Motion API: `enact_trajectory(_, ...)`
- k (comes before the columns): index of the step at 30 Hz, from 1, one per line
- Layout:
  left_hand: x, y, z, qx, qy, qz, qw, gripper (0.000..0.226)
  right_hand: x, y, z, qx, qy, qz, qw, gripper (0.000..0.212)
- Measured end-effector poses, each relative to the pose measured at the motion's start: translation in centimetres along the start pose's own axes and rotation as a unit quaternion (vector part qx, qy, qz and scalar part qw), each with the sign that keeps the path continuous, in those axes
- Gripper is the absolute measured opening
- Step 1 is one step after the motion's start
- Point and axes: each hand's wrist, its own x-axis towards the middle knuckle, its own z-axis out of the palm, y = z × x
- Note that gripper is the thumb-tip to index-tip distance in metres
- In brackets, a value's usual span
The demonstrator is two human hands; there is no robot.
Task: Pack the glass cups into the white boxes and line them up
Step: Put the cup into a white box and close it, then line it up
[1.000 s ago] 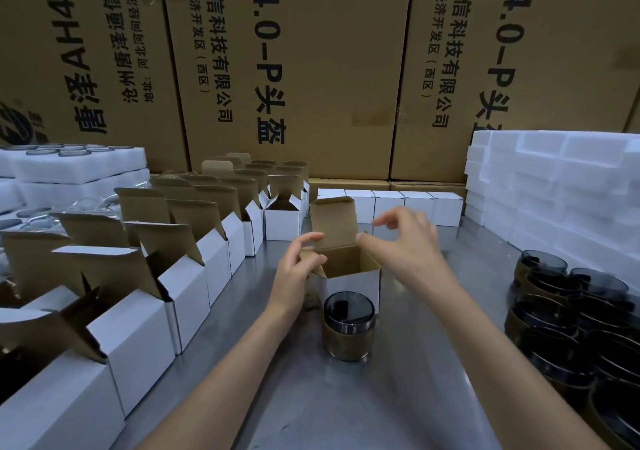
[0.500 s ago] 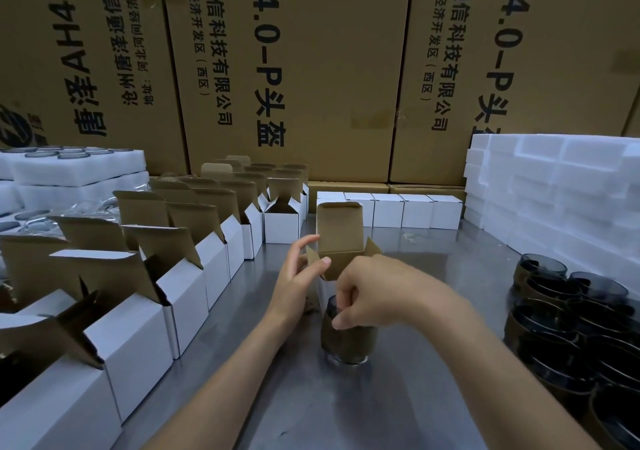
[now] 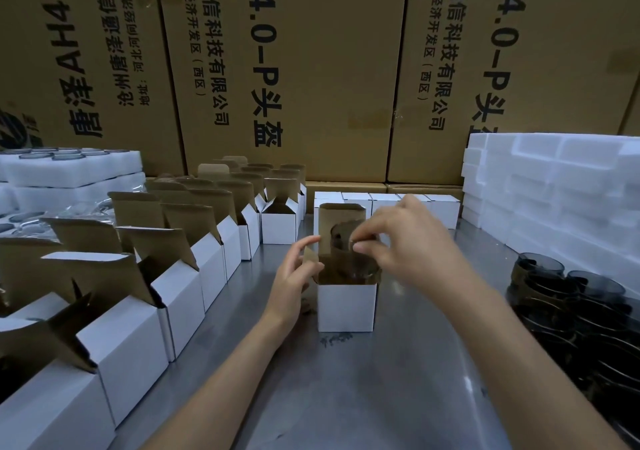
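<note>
We see a smoky glass cup (image 3: 349,252), round and see-through, partway down in the open white box (image 3: 346,306) standing on the smooth steel bench (image 3: 398,380). Our right hand (image 3: 405,242) pinches the cup's rim between thumb and fingertips. Our left hand (image 3: 294,273) touches the box's brown side flap (image 3: 310,255) with loosely spread fingers, and the tall rear flap stands upright. At the left, rows of open white cartons (image 3: 180,294) show raw brown cardboard insides. Closed white boxes (image 3: 440,207) line the back edge. Dark glass cups (image 3: 571,297) cluster at the right, below blocky white foam trays (image 3: 554,190).
</note>
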Motion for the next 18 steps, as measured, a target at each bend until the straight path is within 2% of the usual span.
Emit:
enact_trajectory(3,0.1,-0.3,0.0,-0.006,0.000,0.001,1.000,0.043,-0.1,-0.4,1.7,-0.042,-0.021,-0.034,0.998,0.018)
enact_trajectory(9,0.1,-0.4,0.0,-0.011,-0.006,0.012,1.000,0.045,-0.5,0.8,4.0,-0.032,-0.068,-0.014,0.997,0.017)
enact_trajectory(11,0.1,-0.4,0.0,-0.011,-0.006,0.016,1.000,0.044,-0.3,1.3,4.2,0.018,-0.065,0.011,0.998,0.016)
enact_trajectory(13,0.0,-0.3,0.0,-0.011,-0.010,0.020,1.000,0.040,-0.1,1.7,4.2,0.113,-0.019,0.050,0.992,0.016)
enact_trajectory(15,-0.1,-0.3,0.0,-0.009,-0.012,0.021,1.000,0.036,-0.1,1.9,4.4,0.238,0.048,0.101,0.965,0.021)
enact_trajectory(18,-0.3,-0.1,0.1,-0.029,0.005,0.007,1.000,0.037,-0.4,2.5,5.2,0.423,0.098,0.212,0.875,0.024)
